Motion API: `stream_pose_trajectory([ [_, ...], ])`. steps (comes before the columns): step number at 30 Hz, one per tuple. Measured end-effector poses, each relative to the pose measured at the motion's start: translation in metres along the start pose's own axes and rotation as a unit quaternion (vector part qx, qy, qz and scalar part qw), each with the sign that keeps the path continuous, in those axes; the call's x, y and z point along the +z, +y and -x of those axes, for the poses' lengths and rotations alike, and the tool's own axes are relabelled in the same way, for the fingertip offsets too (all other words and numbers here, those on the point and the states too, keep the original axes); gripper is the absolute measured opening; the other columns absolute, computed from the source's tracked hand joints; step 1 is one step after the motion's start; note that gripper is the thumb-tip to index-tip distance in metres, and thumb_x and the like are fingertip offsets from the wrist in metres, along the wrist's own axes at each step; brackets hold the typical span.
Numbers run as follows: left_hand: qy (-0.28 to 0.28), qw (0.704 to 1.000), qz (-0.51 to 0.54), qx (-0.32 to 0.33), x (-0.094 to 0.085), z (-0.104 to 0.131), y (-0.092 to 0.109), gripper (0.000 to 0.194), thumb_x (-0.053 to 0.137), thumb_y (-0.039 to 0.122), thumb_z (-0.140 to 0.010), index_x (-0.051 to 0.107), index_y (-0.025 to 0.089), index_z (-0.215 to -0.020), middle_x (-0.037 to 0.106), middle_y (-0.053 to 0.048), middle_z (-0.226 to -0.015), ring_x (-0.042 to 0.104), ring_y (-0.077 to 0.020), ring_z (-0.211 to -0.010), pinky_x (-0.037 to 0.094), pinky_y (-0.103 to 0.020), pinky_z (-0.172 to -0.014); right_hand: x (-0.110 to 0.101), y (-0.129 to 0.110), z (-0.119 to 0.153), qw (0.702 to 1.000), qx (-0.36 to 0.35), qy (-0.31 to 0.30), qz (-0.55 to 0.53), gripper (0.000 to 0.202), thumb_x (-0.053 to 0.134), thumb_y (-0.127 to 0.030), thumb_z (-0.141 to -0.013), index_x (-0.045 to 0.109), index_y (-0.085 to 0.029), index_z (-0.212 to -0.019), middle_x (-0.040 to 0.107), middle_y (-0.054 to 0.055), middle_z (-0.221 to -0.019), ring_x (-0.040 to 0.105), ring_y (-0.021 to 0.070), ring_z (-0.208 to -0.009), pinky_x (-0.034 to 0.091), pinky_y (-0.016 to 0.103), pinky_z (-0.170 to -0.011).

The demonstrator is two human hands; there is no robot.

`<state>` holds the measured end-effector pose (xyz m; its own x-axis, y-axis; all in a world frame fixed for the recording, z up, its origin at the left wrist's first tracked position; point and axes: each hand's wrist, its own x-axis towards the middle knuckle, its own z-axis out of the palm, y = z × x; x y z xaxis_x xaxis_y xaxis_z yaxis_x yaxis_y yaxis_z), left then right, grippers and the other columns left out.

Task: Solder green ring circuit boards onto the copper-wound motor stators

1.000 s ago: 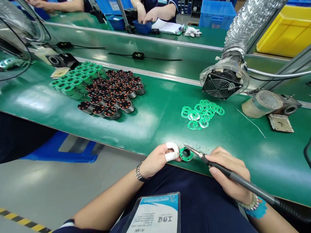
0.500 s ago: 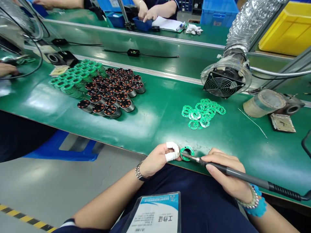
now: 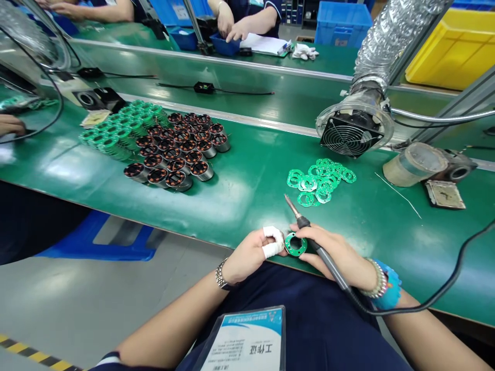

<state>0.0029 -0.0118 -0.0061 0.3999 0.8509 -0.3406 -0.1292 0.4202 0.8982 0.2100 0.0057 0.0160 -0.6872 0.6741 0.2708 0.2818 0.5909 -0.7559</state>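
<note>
With white-wrapped fingertips, my left hand (image 3: 249,252) pinches at the left side of a green ring-shaped circuit board (image 3: 295,254) near the table's front edge. What sits under the ring is mostly hidden. My right hand (image 3: 342,252) keeps a soldering iron (image 3: 331,266) in its grip, the metal tip pointing up and away over the table. Thumb and finger of that hand also reach around the ring's right side. Beyond the iron's tip lies a loose pile of similar green ring boards (image 3: 327,178).
Wire-wound motor stators (image 3: 178,179) and stacked green boards (image 3: 116,129) stand at the left. A fan on a foil duct (image 3: 350,135) hangs at the back right, near a round tub (image 3: 413,165) and a sponge tray (image 3: 444,195). Co-workers' hands (image 3: 235,28) show across the table.
The soldering iron's tip has lifted off the ring board and swung up and away. My right hand has moved left, its fingers now at the ring. My left hand stays put.
</note>
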Motion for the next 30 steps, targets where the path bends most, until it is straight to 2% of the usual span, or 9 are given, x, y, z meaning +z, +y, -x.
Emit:
stream_pose_trajectory([
  [2, 0.023, 1.000, -0.009, -0.013, 0.002, 0.002, 0.000, 0.015, 0.064, 0.026, -0.073, 0.054, 0.016, -0.078, 0.059, 0.001, -0.072, 0.058, -0.0123, -0.070, 0.045, -0.027, -0.073, 0.005, 0.003, -0.001, 1.000, 0.018, 0.007, 0.009, 0.032, 0.055, -0.016, -0.086, 0.046, -0.020, -0.116, 0.058, 0.009, -0.109, 0.057, 0.0188, -0.098, 0.050, 0.031, -0.084],
  [4, 0.042, 0.999, -0.020, -0.027, 0.004, 0.005, 0.000, 0.018, 0.065, 0.026, -0.073, 0.055, 0.016, -0.084, 0.060, 0.001, -0.074, 0.060, -0.0131, -0.071, 0.047, -0.028, -0.074, 0.010, 0.003, 0.001, 0.998, 0.036, 0.047, 0.023, 0.032, 0.056, -0.019, -0.086, 0.047, -0.020, -0.116, 0.059, 0.008, -0.103, 0.058, 0.0188, -0.091, 0.050, 0.031, -0.079],
  [7, 0.059, 0.996, -0.056, -0.028, 0.004, 0.009, 0.000, 0.016, 0.066, 0.026, -0.071, 0.057, 0.016, -0.080, 0.062, 0.000, -0.073, 0.061, -0.0132, -0.069, 0.049, -0.027, -0.071, 0.020, 0.002, 0.004, 0.992, 0.049, 0.109, 0.049, 0.034, 0.059, -0.021, -0.084, 0.046, -0.019, -0.116, 0.057, 0.008, -0.099, 0.056, 0.0201, -0.089, 0.049, 0.033, -0.078],
  [11, 0.100, 0.989, -0.104, 0.035, 0.005, 0.011, -0.003, 0.010, 0.066, 0.024, -0.072, 0.062, 0.015, -0.073, 0.063, -0.001, -0.070, 0.060, -0.0124, -0.067, 0.048, -0.024, -0.068, 0.029, 0.001, 0.005, 0.987, 0.048, 0.140, 0.066, 0.034, 0.058, -0.021, -0.084, 0.045, -0.019, -0.116, 0.057, 0.009, -0.097, 0.054, 0.0206, -0.086, 0.049, 0.034, -0.075],
  [13, 0.117, 0.988, -0.078, 0.068, 0.006, 0.011, -0.004, 0.010, 0.068, 0.022, -0.070, 0.063, 0.015, -0.075, 0.064, -0.001, -0.072, 0.060, -0.0122, -0.068, 0.049, -0.024, -0.069, 0.032, 0.001, 0.005, 0.986, 0.046, 0.145, 0.067, 0.034, 0.058, -0.021, -0.085, 0.045, -0.019, -0.116, 0.057, 0.009, -0.098, 0.054, 0.0206, -0.085, 0.049, 0.034, -0.075],
  [16, 0.131, 0.989, -0.017, 0.070, 0.007, 0.007, -0.005, 0.017, 0.070, 0.022, -0.068, 0.063, 0.016, -0.083, 0.065, 0.000, -0.073, 0.062, -0.0123, -0.067, 0.050, -0.025, -0.070, 0.033, 0.002, 0.006, 0.985, 0.043, 0.154, 0.065, 0.035, 0.058, -0.021, -0.085, 0.044, -0.019, -0.117, 0.057, 0.009, -0.099, 0.054, 0.0208, -0.085, 0.049, 0.035, -0.075],
  [21, 0.084, 0.996, -0.029, 0.021, 0.010, 0.001, 0.000, 0.012, 0.067, 0.025, -0.072, 0.063, 0.013, -0.072, 0.059, 0.001, -0.063, 0.054, -0.0088, -0.058, 0.046, -0.021, -0.060, 0.032, 0.003, 0.007, 0.985, 0.035, 0.157, 0.063, 0.036, 0.058, -0.020, -0.084, 0.045, -0.018, -0.117, 0.057, 0.010, -0.103, 0.054, 0.0218, -0.090, 0.049, 0.036, -0.078],
  [25, 0.043, 0.999, -0.011, 0.021, 0.013, -0.003, 0.006, 0.012, 0.065, 0.024, -0.071, 0.060, 0.013, -0.068, 0.052, 0.002, -0.064, 0.047, -0.0074, -0.055, 0.042, -0.020, -0.054, 0.027, -0.002, 0.001, 0.982, 0.005, 0.179, 0.053, 0.031, 0.055, -0.015, -0.085, 0.047, -0.019, -0.115, 0.058, 0.009, -0.106, 0.053, 0.0219, -0.099, 0.048, 0.037, -0.084],
  [30, 0.038, 0.999, -0.020, 0.031, 0.015, -0.004, 0.009, 0.013, 0.064, 0.021, -0.068, 0.054, 0.014, -0.065, 0.049, 0.003, -0.063, 0.046, -0.0083, -0.057, 0.043, -0.020, -0.055, 0.026, -0.004, -0.011, 0.982, -0.041, 0.175, 0.061, 0.023, 0.047, -0.010, -0.086, 0.053, -0.021, -0.106, 0.060, 0.007, -0.093, 0.055, 0.0201, -0.089, 0.049, 0.035, -0.076],
])
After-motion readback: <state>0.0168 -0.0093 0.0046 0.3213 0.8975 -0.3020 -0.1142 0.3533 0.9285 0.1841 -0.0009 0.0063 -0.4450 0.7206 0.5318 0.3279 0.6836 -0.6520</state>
